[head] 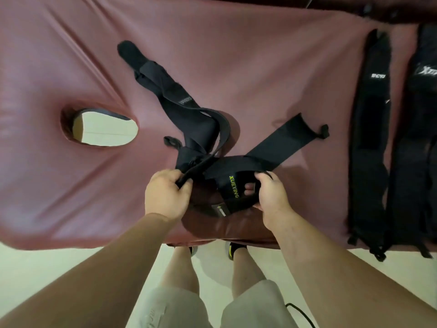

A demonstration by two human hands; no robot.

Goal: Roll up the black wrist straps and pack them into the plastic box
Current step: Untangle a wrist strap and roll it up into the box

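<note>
We pinch a strap end [186,179] in our left hand [165,195]. Our right hand [272,197] grips the XUEYING wrist strap [233,185]. Both sit over the maroon table [260,67].

lettered strap [233,185] – black, yellow-green XUEYING print, being gripped in the right hand [272,200], its flat tail stretching away beyond that hand | twisted strap [170,91] – black, unrolled, near end being held in the left hand [165,195], trailing far beyond it | two flat straps [369,129] – lying straight, side by side, well right of the right hand
</note>
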